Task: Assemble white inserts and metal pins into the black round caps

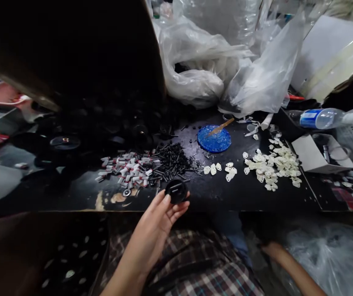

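In my left hand [164, 213] is a round black plastic part [176, 191] with a raised rim, gripped at its edge by thumb and fingers over the front of the table. Just beyond it lie a pile of short black pins [173, 160] and a heap of small grey-white cylinders with red ends [133, 168]. My right hand [273, 250] is low at the right, below the table edge, beside a clear plastic bag [333, 255]; its fingers are dark and blurred. Small cream flat plates with holes [269, 164] are scattered on the right part of the table.
A blue round lid [213, 142] bears a wooden stick [221, 127]. Large clear bags [201, 70] stand at the back. A dark open box [102, 49] holds black round parts. At the right are a water bottle [327, 118] and a white box [309, 156].
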`<state>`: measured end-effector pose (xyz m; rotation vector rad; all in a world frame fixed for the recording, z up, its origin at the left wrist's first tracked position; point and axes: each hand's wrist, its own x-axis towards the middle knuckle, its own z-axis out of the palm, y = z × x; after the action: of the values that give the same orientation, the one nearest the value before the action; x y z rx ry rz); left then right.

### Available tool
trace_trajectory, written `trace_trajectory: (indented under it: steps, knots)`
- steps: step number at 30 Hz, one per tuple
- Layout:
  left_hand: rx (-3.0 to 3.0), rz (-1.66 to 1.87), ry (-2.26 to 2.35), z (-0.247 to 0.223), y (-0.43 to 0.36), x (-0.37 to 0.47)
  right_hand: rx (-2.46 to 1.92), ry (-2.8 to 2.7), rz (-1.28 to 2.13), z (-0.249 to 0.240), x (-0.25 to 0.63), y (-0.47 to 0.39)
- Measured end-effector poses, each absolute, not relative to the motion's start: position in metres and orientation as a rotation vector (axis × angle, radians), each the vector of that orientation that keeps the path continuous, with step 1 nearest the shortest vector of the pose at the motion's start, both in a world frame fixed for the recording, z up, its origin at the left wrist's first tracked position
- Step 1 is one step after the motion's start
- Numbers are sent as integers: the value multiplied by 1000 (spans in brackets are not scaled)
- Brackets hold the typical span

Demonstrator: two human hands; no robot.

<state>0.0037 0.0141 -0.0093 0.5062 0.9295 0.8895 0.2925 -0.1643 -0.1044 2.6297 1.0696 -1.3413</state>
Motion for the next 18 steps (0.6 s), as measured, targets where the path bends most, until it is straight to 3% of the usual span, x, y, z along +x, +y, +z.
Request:
trace_trajectory:
  steps: [5, 7, 10, 13, 18]
  knots:
    - [530, 1038, 998, -17, 38, -11, 2427, 1103, -1620, -26, 286, -139]
    - [553, 1019, 986, -19, 42, -8, 2313, 1637, -1814, 11, 263, -102]
    - [557, 935, 958, -21, 41, 2, 2424, 2301, -1297, 36, 223, -35]
    - [521, 824, 898, -19, 42, 11, 2326, 2320, -444, 26, 197, 17]
    - [492, 889, 877, -19, 58, 12, 2218, 2252, -157, 7, 186, 44]
